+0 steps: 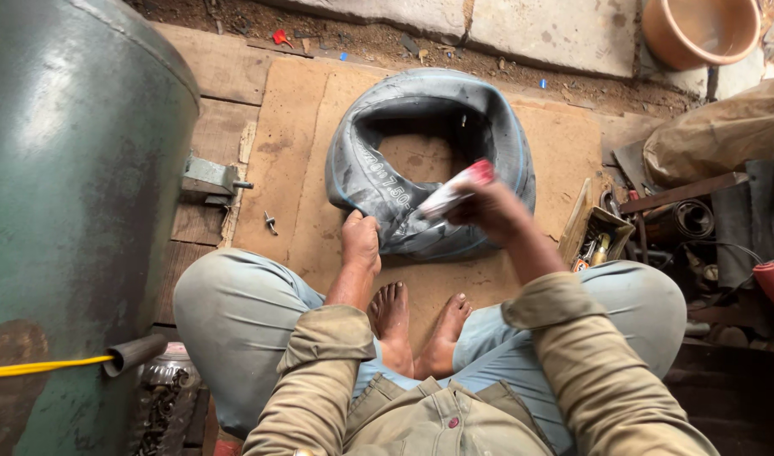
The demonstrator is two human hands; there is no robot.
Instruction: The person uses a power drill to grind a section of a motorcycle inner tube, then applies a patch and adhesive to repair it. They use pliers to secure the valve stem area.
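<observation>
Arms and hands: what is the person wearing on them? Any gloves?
No gloves. The left hand and right hand are bare. Both arms wear khaki-brown sleeves of a jacket, rolled up into thick cuffs, leaving the forearms uncovered. No watch or rings show.

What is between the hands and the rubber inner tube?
Nothing visible. The left hand already rests on the grey inner tube at its near edge. The right hand holds a small red-capped tube just above it.

The inner tube (pixel 429 160) lies on the board (pixel 303 169) before your feet (pixel 416 325), the tank (pixel 75 194) to your left, the tool box (pixel 602 236) to your right
</observation>
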